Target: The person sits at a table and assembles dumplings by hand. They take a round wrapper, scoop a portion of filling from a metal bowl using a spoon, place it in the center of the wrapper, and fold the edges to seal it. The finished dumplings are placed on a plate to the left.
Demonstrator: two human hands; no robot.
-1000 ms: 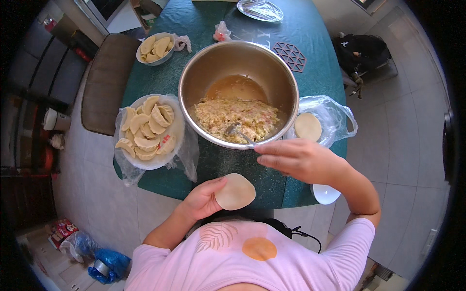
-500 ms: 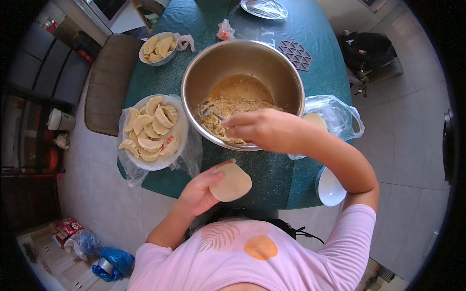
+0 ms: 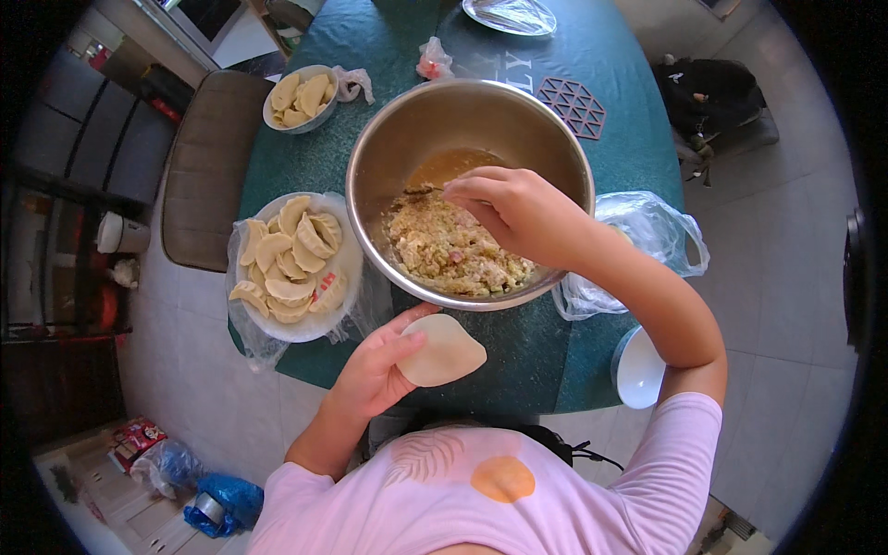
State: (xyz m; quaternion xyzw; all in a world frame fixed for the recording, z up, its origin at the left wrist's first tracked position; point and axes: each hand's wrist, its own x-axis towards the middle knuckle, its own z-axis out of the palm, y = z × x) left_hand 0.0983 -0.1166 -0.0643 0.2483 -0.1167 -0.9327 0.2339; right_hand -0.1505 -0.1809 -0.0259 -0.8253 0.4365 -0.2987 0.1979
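Observation:
My left hand (image 3: 372, 372) pinches a round, flat dumpling wrapper (image 3: 445, 351) just below the near rim of a big steel bowl (image 3: 462, 116). The wrapper lies flat, with its right edge a little pointed. Over the bowl, my right hand (image 3: 507, 205) is closed on a metal spoon (image 3: 422, 190), whose handle is mostly hidden by the fingers. The spoon's dark end touches the chopped filling (image 3: 458, 250), which has brownish liquid (image 3: 449, 166) behind it. Left of the bowl, folded dumplings (image 3: 289, 250) are heaped on a plastic-lined white plate (image 3: 344, 277).
A smaller bowl of dumplings (image 3: 302, 98) stands far left. Right of the steel bowl lies a clear plastic bag (image 3: 652, 227), with a white bowl (image 3: 640, 370) nearer me. A brown trivet (image 3: 573, 106) and a wrapped plate (image 3: 511, 14) are at the back.
My right hand has moved slightly away from me and up over the filling with the spoon, uncovering more of the filling. The left hand still holds the wrapper, nearly in place.

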